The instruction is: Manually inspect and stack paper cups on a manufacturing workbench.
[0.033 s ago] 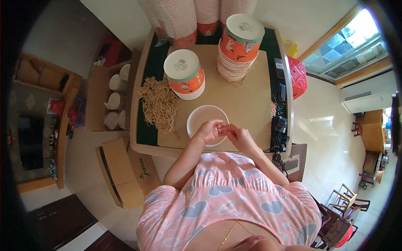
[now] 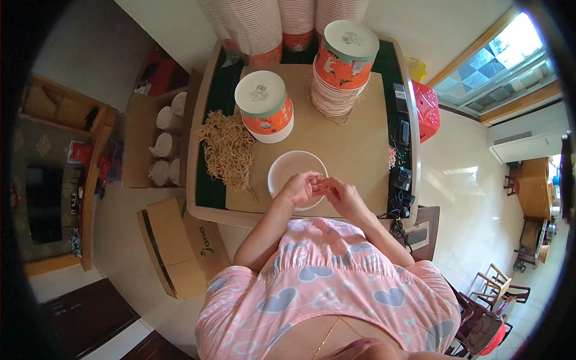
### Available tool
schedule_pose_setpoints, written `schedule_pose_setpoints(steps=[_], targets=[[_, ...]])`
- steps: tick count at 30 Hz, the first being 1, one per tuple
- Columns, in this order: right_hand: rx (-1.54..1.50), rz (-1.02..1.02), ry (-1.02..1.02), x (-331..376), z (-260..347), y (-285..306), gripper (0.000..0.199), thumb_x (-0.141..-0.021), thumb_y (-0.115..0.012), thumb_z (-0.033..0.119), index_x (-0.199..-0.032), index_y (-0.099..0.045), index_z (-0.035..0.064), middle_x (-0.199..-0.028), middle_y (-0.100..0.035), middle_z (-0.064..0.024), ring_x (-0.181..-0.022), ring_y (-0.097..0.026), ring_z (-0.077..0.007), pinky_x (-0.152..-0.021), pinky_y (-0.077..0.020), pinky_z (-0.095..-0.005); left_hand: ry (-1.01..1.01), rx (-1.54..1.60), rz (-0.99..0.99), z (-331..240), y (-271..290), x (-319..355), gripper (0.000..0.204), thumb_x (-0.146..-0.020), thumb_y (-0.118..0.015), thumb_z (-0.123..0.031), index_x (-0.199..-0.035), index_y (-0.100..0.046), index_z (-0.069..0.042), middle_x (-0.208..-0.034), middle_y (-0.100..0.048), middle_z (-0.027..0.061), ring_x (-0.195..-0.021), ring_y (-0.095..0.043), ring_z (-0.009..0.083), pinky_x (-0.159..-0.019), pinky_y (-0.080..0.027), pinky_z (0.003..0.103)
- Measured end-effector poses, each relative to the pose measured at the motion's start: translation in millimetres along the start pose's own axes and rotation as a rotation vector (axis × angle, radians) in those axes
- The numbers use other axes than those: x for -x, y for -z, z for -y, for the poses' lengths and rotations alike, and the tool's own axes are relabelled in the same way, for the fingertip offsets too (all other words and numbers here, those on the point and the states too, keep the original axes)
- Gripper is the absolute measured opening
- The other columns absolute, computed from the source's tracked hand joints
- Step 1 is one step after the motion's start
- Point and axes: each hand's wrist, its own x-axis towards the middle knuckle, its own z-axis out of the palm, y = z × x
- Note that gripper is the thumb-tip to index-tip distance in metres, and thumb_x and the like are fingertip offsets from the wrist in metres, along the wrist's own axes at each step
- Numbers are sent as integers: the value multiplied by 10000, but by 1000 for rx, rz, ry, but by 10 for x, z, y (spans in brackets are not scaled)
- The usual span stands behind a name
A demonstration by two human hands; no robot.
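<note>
My left hand (image 2: 304,188) and my right hand (image 2: 342,195) meet above a round white tub (image 2: 275,174) at the near middle of the table. The left one is turned palm up with curled fingers. Against its fingertips the right one pinches; whatever lies between them is too small to make out. Left of the tub spreads a tangled heap of tan cords (image 2: 227,150). Behind it, an orange paper bucket (image 2: 267,123) with a green band stands upside down. Farther right, another orange bucket (image 2: 342,69) tops a stack with tan strands hanging around its lower part.
Tall stacks of nested buckets (image 2: 297,15) line the table's back edge. A cardboard sheet (image 2: 360,150) covers the tabletop. Black adapters and cables (image 2: 401,178) lie along the right edge. At left are a carton (image 2: 135,150) of white bundles and a cardboard box (image 2: 180,252) on the floor.
</note>
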Motion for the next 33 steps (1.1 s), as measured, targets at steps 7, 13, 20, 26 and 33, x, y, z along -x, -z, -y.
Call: schedule_pose_setpoints(steps=[7,13,20,26,33], targets=[[60,-138,-104,-111,-47,51,141,-861,-460,14,-999,-479,39,-803,-642,-157,-781,-652,-306,-649,-507,-364,-61,-76,115,143,17,60,160,-878,-506,-210,-925,-578,-75,-976,-627,89,-893,-612,235,-770,-496,364],[122,-140,76,-156,-97,-70,231,-838,-444,-10,-1055,-482,61,-824,-630,-170,-798,-633,-329,-655,-499,-390,-35,-523,-50,95,-57,146,111,-872,-566,-212,-898,-568,-105,-866,-606,2,-763,-595,129,-703,-494,262],[187,-109,14,-14,130,-66,236,-834,-467,1,-1061,-504,51,-859,-620,-161,-793,-617,-345,-677,-493,-396,-29,-303,-30,160,-32,167,110,-879,-551,-209,-915,-564,-106,-827,-595,11,-726,-579,113,-699,-490,261],[248,306,151,198,201,-93,137,-810,-524,74,-945,-534,51,-860,-585,-189,-773,-589,-372,-625,-477,-439,94,71,-91,183,-67,125,188,-917,-410,-164,-859,-531,-33,-766,-565,56,-599,-530,128,-576,-456,247],[497,54,-11,66,-428,-202,210,-807,-529,91,-1000,-608,63,-877,-619,-152,-776,-605,-336,-679,-489,-401,93,-44,-149,137,21,142,246,-890,-428,-204,-668,-436,-98,-539,-369,-14,-373,-268,74,-332,-195,222]])
